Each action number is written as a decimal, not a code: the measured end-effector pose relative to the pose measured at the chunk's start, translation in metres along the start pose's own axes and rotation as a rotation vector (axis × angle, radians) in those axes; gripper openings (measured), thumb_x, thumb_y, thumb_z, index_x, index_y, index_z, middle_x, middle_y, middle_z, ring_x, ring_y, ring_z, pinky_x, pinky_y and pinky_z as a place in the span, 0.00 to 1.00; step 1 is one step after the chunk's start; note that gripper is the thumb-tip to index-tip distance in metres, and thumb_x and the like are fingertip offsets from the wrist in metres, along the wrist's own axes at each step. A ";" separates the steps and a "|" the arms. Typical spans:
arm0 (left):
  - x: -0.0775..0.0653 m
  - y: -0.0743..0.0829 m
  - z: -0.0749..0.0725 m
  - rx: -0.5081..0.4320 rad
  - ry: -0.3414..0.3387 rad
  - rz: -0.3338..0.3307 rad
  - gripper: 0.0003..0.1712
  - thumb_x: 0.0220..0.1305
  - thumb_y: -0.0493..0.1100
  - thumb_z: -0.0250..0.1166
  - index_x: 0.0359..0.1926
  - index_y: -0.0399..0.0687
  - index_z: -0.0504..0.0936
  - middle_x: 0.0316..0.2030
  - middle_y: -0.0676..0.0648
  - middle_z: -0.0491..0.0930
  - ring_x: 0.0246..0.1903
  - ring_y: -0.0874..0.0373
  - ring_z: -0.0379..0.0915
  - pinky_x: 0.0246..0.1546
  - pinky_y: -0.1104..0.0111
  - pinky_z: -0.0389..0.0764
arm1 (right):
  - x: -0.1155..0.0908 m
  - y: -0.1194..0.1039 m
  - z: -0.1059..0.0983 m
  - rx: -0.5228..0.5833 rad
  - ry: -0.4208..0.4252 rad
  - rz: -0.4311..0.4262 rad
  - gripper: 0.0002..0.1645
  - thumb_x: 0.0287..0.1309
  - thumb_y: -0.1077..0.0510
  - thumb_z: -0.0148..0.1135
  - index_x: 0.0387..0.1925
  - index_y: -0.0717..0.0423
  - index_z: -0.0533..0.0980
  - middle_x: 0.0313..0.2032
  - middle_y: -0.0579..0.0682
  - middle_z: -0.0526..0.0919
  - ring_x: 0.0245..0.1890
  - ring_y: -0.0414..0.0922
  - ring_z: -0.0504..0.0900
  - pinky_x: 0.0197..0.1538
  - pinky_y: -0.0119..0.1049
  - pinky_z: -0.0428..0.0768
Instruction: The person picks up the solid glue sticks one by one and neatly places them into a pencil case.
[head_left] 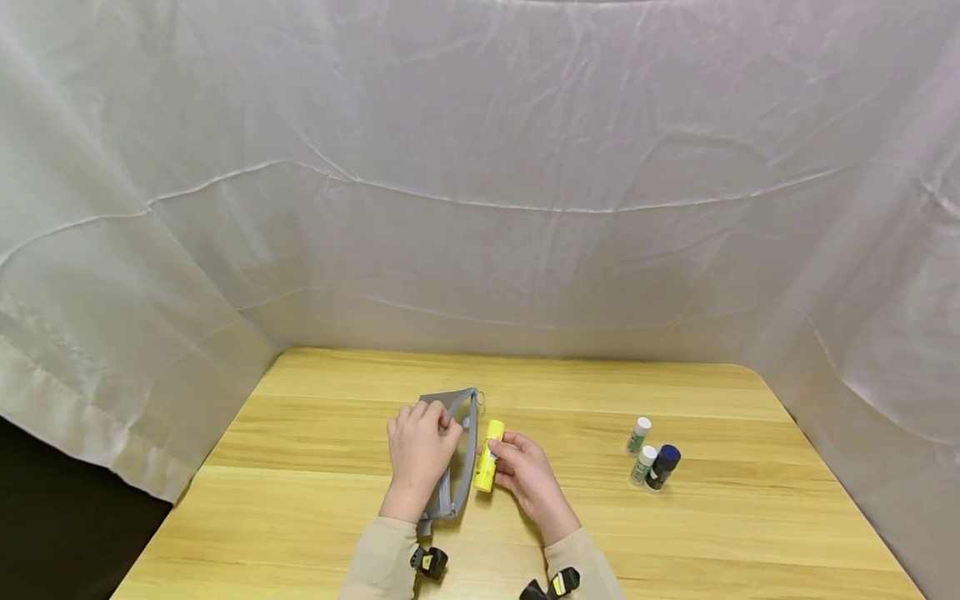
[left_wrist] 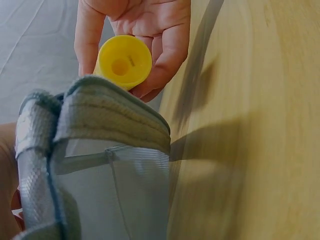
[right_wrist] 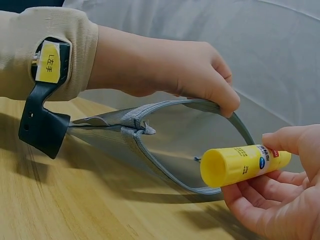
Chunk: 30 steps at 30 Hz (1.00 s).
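A grey zip pouch [head_left: 442, 492] lies on the wooden table with its mouth spread wide toward the right. My left hand [head_left: 422, 446] pinches the upper edge of that mouth, as the right wrist view shows. In my right hand [head_left: 531, 479] is a yellow glue stick [head_left: 490, 457], held between thumb and fingers just outside the opening. Its hollow round end [left_wrist: 124, 62] faces the left wrist camera, above the pouch's edge [left_wrist: 110, 110]. From the right wrist view, the glue stick [right_wrist: 245, 164] overlaps the lower rim of the pouch mouth; whether they touch I cannot tell.
On the right of the table stand two small white-capped glue sticks [head_left: 639, 435] and a dark blue-capped stick [head_left: 663, 468]. A pale grey curtain [head_left: 525, 250] hangs behind the table [head_left: 750, 517] and along its sides.
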<state>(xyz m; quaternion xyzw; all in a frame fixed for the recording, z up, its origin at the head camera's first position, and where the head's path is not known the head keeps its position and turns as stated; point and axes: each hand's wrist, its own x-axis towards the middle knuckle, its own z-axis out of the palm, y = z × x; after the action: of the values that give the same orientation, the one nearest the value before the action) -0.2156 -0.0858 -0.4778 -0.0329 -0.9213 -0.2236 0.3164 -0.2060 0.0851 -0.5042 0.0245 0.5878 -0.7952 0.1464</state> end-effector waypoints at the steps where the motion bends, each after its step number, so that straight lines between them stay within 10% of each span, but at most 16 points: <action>1: 0.000 0.000 0.000 0.001 -0.001 0.001 0.11 0.48 0.44 0.68 0.21 0.53 0.72 0.21 0.53 0.71 0.27 0.55 0.62 0.34 0.64 0.58 | 0.000 0.000 0.000 -0.005 -0.002 -0.001 0.31 0.64 0.56 0.57 0.60 0.74 0.61 0.49 0.66 0.81 0.39 0.43 0.84 0.45 0.40 0.83; 18: -0.001 0.003 0.002 -0.007 0.002 0.013 0.12 0.48 0.45 0.67 0.21 0.55 0.70 0.21 0.55 0.70 0.27 0.55 0.62 0.33 0.65 0.58 | 0.000 0.002 0.006 -0.027 -0.001 0.025 0.31 0.66 0.54 0.56 0.60 0.74 0.63 0.36 0.49 0.80 0.34 0.40 0.81 0.41 0.35 0.82; 30: -0.002 0.002 0.003 -0.013 -0.008 0.009 0.12 0.48 0.45 0.68 0.20 0.55 0.71 0.21 0.54 0.71 0.27 0.55 0.64 0.33 0.64 0.58 | 0.000 0.002 0.004 -0.022 -0.019 0.018 0.33 0.66 0.53 0.54 0.62 0.73 0.61 0.47 0.61 0.82 0.39 0.43 0.84 0.47 0.38 0.83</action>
<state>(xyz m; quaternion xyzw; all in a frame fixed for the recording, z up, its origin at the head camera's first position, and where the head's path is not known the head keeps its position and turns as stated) -0.2154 -0.0822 -0.4802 -0.0400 -0.9209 -0.2280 0.3135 -0.2052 0.0801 -0.5052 0.0205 0.5950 -0.7875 0.1593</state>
